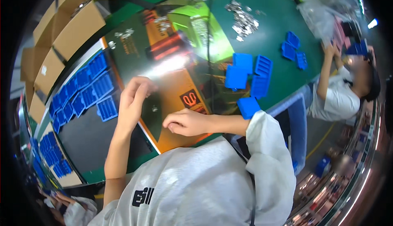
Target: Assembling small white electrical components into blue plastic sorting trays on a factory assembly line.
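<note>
My left hand (135, 97) is raised above the left side of the printed mat (188, 80). Its thumb and fingers are drawn together, with the tips slightly smeared, and anything between them is too small to make out. Lower and to the right, my right hand (185, 122) hovers over the mat's orange part, its fingers curled in; what they may hold is hidden. A tiny shiny piece (154, 109) lies on the mat between the two hands. Farther off, small metal pieces (124, 34) lie scattered near a red roll-like shape (169, 47) under a bright glare.
Blue compartment trays (82, 87) stand in rows at left, beside open cardboard boxes (77, 29). More blue trays (236, 78) lie at right. A heap of metal pieces (242, 21) sits on the green table (278, 17). A co-worker (342, 87) works at far right.
</note>
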A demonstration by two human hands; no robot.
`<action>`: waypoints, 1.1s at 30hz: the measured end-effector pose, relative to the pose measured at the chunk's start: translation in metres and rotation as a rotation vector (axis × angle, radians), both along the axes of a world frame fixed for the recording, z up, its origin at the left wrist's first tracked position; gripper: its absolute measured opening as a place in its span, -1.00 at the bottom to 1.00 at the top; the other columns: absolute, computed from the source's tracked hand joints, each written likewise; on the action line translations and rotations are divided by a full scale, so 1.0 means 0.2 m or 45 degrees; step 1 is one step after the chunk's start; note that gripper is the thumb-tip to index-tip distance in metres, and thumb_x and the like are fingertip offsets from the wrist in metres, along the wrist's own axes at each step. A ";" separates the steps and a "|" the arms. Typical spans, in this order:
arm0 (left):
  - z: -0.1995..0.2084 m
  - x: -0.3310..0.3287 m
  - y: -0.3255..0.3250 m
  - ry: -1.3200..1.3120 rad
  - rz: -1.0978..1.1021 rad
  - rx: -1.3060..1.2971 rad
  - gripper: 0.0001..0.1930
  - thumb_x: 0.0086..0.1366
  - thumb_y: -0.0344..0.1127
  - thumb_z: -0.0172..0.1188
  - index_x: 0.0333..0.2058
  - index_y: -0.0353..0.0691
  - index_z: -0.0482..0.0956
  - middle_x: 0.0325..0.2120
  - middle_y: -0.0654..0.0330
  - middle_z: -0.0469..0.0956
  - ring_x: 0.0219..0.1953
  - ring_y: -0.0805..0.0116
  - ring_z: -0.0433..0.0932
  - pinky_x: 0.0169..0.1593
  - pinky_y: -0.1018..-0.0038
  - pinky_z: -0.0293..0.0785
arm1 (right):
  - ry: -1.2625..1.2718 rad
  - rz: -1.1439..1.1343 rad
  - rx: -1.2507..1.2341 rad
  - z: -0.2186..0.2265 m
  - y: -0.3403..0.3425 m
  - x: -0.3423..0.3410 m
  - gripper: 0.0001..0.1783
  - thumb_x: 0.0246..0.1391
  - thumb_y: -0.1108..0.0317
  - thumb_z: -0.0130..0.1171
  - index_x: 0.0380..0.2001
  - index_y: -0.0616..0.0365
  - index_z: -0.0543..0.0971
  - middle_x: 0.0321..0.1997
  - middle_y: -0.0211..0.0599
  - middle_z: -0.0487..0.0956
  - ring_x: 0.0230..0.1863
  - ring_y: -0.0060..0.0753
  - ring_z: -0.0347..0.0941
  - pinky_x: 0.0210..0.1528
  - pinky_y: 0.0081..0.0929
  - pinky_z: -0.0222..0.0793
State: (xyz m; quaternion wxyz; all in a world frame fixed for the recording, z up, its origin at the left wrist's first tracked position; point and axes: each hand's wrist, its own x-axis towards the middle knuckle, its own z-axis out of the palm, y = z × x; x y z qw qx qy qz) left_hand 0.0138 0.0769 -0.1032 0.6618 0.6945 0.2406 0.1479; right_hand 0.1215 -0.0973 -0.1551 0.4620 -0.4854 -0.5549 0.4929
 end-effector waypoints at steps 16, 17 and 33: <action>-0.12 0.73 -0.72 -0.550 -1.223 1.336 -0.66 0.06 -0.33 0.20 -0.13 -0.09 0.48 -0.51 0.20 0.33 -0.49 0.27 0.42 -0.39 0.35 0.38 | 0.023 0.034 0.164 -0.13 -0.05 -0.11 -0.76 0.16 0.38 -0.09 -0.21 0.25 0.51 -0.22 -0.22 0.55 -0.14 -0.36 0.44 0.00 -0.43 0.31; -0.14 0.74 -0.72 -0.620 -1.232 1.344 -0.67 0.05 -0.34 0.21 -0.15 -0.10 0.49 -0.56 0.21 0.34 -0.53 0.29 0.41 -0.44 0.36 0.37 | 0.023 0.044 0.132 -0.14 -0.04 -0.11 -0.75 0.16 0.38 -0.10 -0.21 0.25 0.51 -0.22 -0.23 0.55 -0.16 -0.37 0.43 -0.02 -0.44 0.31; 0.10 0.27 -0.11 -0.234 0.346 -0.726 -0.82 0.31 -0.22 0.10 -0.41 -0.08 0.32 -0.58 0.41 0.28 -0.57 0.63 0.23 -0.49 0.67 0.13 | 0.551 -0.613 0.123 0.00 -0.07 0.15 -0.90 0.17 0.52 -0.17 -0.30 0.21 0.37 -0.60 -0.31 0.45 -0.60 -0.62 0.37 -0.55 -0.62 0.32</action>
